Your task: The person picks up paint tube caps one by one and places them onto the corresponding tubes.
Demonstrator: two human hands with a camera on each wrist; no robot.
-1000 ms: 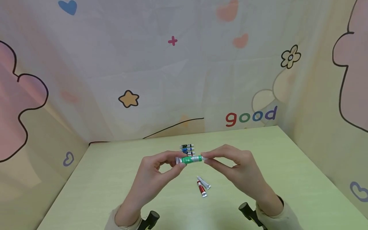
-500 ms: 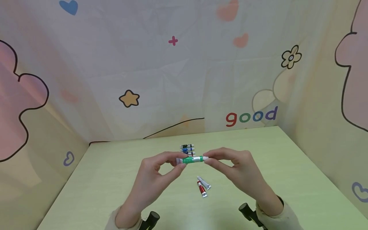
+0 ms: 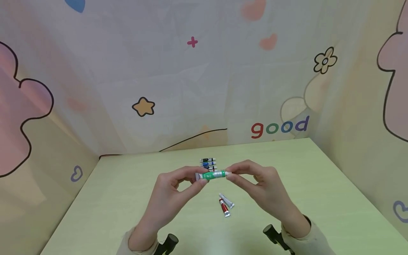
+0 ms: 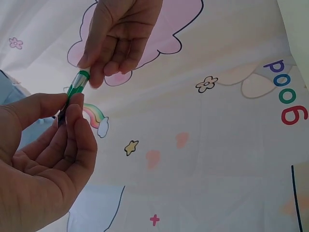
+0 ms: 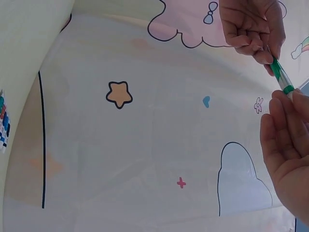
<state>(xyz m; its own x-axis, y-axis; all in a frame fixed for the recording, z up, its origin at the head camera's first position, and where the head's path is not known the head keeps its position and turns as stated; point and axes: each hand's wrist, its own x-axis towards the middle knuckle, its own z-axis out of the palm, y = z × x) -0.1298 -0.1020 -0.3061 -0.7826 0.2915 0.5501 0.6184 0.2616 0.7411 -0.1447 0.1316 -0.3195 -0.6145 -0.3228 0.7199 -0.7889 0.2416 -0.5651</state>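
Both hands hold a green and silver paint tube (image 3: 214,175) sideways above the table in the head view. My left hand (image 3: 176,189) pinches its flat crimped end between thumb and forefinger. At the other end, the thumb and forefinger of my right hand (image 3: 261,186) pinch the white cap, partly hidden by the fingertips. In the left wrist view the green tube (image 4: 77,83) slants between the two hands. The right wrist view shows the tube (image 5: 282,76) with its green band just above the right fingertips.
Below the hands, a red paint tube (image 3: 224,207) and a white-silver tube (image 3: 226,200) lie side by side on the pale green table (image 3: 127,198). Several more tubes (image 3: 208,164) lie in a row farther back. A printed curtain (image 3: 178,78) stands behind the table.
The right fingers shift slightly at the cap, which shows a little more or less between frames. The left hand keeps its pinch, and the camera view tilts slightly downward.
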